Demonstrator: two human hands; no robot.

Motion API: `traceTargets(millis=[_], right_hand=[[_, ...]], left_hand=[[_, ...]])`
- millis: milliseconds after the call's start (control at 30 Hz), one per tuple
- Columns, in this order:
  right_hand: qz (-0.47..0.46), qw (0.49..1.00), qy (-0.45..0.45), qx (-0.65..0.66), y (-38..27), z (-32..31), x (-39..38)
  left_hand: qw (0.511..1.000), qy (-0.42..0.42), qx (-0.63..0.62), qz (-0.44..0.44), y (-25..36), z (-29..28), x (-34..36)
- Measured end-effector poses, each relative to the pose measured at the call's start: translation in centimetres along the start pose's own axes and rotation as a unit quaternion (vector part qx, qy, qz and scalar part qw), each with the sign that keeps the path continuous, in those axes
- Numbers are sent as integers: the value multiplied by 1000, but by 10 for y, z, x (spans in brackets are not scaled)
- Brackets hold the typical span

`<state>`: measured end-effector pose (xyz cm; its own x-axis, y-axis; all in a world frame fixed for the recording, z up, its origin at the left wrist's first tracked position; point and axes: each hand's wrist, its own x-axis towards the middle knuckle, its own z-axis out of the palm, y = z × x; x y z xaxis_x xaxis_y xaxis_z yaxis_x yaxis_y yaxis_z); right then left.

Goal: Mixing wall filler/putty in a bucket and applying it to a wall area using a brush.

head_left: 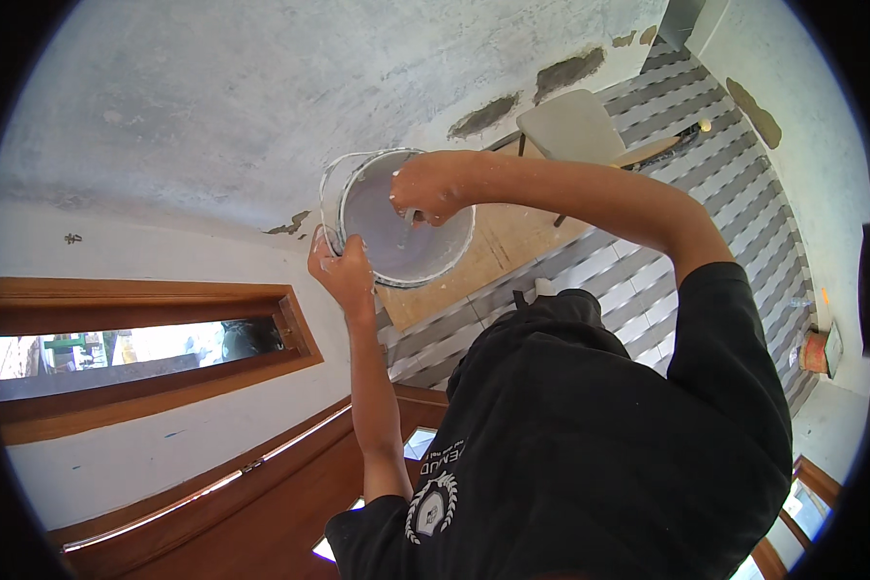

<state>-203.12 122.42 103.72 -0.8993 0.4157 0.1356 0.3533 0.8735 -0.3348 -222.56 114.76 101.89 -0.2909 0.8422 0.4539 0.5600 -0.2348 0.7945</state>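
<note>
A white bucket (461, 232) with a pale, smeared rim and inner wall is in front of me, close to the wall. My left hand (343, 274) is closed on its rim at the near left, beside the raised wire handle (323, 193). Over the bucket's mouth, my right hand (430, 188) is closed, with its fingers pointing down inside. A small pale piece shows below those fingers, too little of it to name. White smears mark both hands. The greyish inside of the bucket is partly hidden by my right hand.
A wooden board (498, 253) lies under the bucket. Beyond it stand a grey chair (575, 128) and a long wooden piece (648, 152) on patterned tiles. The patchy wall (213, 106) has broken plaster. A wood-framed window (304, 333) is at left, and a reddish container (814, 352) at far right.
</note>
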Motion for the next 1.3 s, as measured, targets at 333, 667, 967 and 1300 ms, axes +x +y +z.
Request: traceTargets(millis=[333,667,967,1300], right_hand=[[7,999,32,26,0,7,15],[138,955,93,245,6,-35,-9],[136,952,171,214,-1,-34,-34],[177,973,67,132,-2,-21,-30]], left_hand=[[997,-21,-52,-46,9,-1,1],[996,13,-45,-82,-6,-5,7],[994,15,-65,-83,-8,-18,13],[999,17,27,-17,-19,-11,9]])
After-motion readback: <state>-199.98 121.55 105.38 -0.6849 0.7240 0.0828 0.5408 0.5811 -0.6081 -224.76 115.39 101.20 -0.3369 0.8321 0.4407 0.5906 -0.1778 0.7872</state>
